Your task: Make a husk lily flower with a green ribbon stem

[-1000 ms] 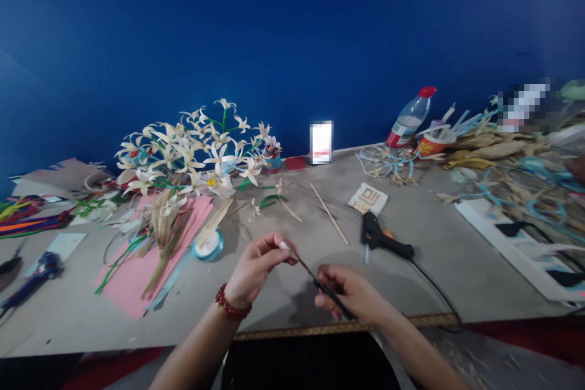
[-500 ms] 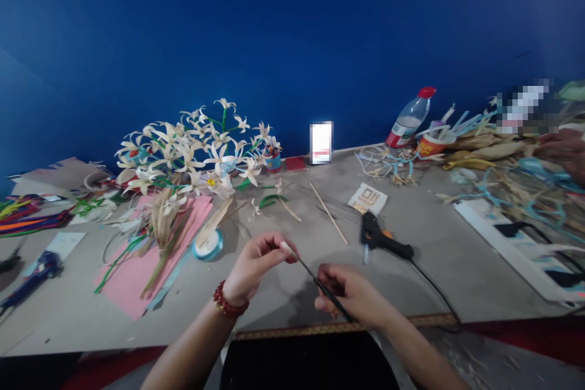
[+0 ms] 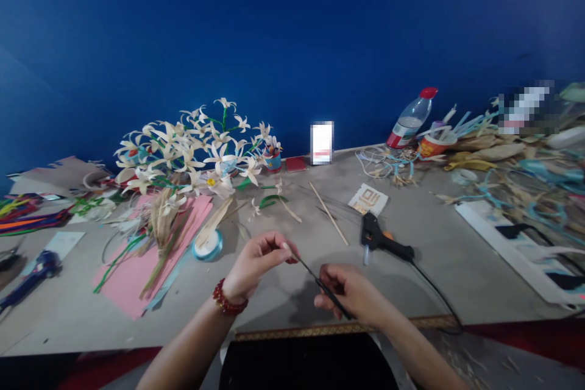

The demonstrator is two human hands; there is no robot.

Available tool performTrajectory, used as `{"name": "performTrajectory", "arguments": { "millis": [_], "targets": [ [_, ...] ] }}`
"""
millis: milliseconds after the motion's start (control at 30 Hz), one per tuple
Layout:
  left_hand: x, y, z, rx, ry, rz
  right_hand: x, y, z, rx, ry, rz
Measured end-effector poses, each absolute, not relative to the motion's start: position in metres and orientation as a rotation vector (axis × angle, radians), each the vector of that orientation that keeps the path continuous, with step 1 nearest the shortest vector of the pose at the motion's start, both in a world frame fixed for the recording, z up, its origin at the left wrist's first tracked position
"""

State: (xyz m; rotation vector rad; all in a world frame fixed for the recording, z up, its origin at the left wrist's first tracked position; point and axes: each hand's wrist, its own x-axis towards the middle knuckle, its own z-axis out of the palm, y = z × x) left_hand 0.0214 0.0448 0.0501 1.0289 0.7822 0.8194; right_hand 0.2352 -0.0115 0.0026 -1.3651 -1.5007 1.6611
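Observation:
My left hand (image 3: 267,259), with a red bead bracelet (image 3: 228,298) at the wrist, is closed in a pinch of thumb and forefinger. What lies between those fingertips is mostly hidden and too small to name. My right hand (image 3: 350,292) is closed around a slim dark pointed tool (image 3: 331,298), which slants up and left. Its thin grey tip reaches the left fingertips. Both hands hover over the near part of the grey table (image 3: 292,311). To the right of them lies a black glue gun (image 3: 384,241) with its cord trailing down.
White artificial flowers (image 3: 183,146) stand at back left, near pink paper (image 3: 121,280) and a ribbon roll (image 3: 208,247). A thin stick (image 3: 329,213) lies mid-table. At right are a bottle (image 3: 411,119), a cup (image 3: 434,145), a power strip (image 3: 498,250) and dried husks. A blue glue gun (image 3: 36,274) lies far left.
Both hands keep almost the same place and hold. The whitish bit at the left fingertips shows less than before. A blurred hand at the far right edge has gone from view.

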Motion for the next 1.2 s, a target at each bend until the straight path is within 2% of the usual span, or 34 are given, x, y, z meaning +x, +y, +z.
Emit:
{"name": "performTrajectory", "arguments": {
  "millis": [400, 1000, 1200],
  "targets": [
    [0.02, 0.048, 0.05, 1.055, 0.775, 0.767, 0.234, -0.012, -0.002, -1.298, -1.406, 1.796],
    [0.021, 0.05, 0.06, 1.13, 0.81, 0.687, 0.238, -0.011, 0.006, -1.381, -1.515, 1.65],
    [0.02, 0.052, 0.061, 1.154, 0.818, 0.66, 0.237, -0.012, 0.006, -1.348, -1.459, 1.765]
  ]
}}
